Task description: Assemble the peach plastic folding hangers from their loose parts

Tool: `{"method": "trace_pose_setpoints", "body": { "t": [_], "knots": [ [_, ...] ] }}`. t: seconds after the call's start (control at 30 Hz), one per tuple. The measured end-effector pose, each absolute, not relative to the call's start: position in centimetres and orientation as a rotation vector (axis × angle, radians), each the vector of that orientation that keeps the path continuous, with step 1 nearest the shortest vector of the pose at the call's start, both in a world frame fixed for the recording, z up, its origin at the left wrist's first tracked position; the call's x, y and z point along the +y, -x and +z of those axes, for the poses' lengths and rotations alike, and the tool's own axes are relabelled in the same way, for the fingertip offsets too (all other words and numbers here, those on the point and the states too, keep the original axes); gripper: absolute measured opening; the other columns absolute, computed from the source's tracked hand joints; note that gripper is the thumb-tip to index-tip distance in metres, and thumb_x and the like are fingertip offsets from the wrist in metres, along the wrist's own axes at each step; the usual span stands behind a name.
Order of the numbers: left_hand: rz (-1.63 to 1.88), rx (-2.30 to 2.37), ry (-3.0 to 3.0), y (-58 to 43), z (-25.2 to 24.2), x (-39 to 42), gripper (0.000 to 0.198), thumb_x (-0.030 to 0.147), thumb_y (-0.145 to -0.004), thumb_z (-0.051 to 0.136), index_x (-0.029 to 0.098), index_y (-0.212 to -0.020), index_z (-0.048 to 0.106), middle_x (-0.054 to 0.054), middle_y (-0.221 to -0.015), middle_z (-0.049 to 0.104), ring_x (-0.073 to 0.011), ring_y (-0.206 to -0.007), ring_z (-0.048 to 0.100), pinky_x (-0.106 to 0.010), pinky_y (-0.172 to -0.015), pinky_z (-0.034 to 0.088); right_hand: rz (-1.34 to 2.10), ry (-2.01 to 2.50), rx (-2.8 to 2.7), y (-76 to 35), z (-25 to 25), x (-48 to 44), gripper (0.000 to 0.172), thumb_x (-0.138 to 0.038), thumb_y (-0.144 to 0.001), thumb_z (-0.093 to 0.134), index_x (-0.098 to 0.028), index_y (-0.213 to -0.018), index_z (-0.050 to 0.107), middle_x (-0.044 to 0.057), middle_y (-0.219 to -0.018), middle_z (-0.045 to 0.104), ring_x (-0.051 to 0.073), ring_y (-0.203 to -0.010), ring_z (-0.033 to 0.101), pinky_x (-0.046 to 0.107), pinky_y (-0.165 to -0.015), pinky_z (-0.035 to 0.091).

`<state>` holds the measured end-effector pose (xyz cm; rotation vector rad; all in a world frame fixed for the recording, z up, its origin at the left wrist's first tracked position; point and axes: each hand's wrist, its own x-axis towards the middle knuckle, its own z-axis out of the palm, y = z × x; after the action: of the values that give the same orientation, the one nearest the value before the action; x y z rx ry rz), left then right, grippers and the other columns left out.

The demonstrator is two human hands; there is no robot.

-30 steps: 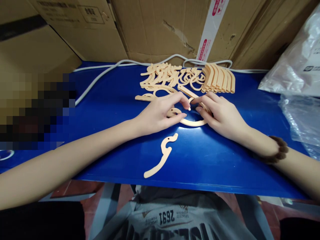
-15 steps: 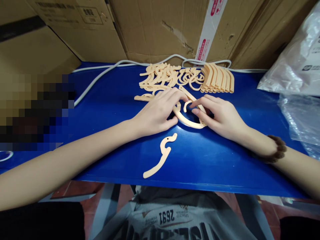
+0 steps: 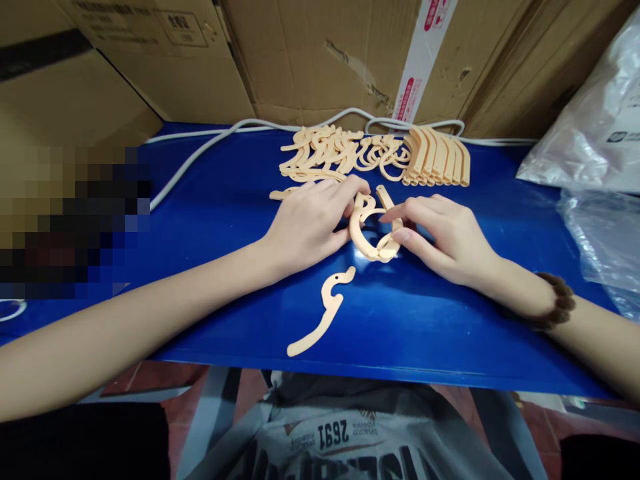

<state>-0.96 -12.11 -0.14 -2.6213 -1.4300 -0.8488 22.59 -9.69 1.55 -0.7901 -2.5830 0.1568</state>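
Left hand (image 3: 310, 217) and right hand (image 3: 445, 230) apart; right pinches cream hanger assembly (image 3: 357, 233), one o'clock from loose hanger arm (image 3: 325, 307); left's grip hidden, cannot tell. Uneven pressure could unseat a joint.

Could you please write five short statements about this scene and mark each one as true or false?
1. The left hand and the right hand both touch pale pieces. True.
2. The loose hook lies beyond the hands. False: it lies nearer the front edge.
3. A white cable runs along the back. True.
4. The bracelet is on the left wrist. False: it is on the right.
5. The table is red. False: it is blue.
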Motion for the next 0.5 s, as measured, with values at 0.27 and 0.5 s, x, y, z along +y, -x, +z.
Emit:
{"method": "trace_pose_setpoints", "body": {
  "t": [0.27, 0.5],
  "knots": [
    [-1.450, -1.435, 2.973, 1.2, -0.8, -11.1, 0.038, 0.005, -0.090, 0.038, 0.015, -0.121, 0.057, -0.006, -0.109, 0.071, -0.0145, -0.102, 0.068, -0.031, -0.091, 0.053, -0.062, 0.567, -2.645, -22.6, 1.8, -10.4, 0.052, -0.056, -0.100, 0.046, -0.017, -0.130, 0.063, 0.011, -0.098, 0.071, 0.024, -0.088, 0.065, 0.036, -0.077, 0.047],
    [-1.391, -1.497, 2.840, 0.9, -0.4, -11.5, 0.025, 0.031, -0.088, 0.067, 0.017, -0.109, 0.063, -0.005, -0.103, 0.073, -0.0136, -0.086, 0.066, -0.025, -0.074, 0.051, -0.214, 0.325, -2.728, -22.2, 1.1, -10.9, 0.058, -0.042, -0.101, 0.051, -0.016, -0.153, 0.044, 0.014, -0.122, 0.070, 0.026, -0.109, 0.065, 0.038, -0.084, 0.050]
  ]
}}
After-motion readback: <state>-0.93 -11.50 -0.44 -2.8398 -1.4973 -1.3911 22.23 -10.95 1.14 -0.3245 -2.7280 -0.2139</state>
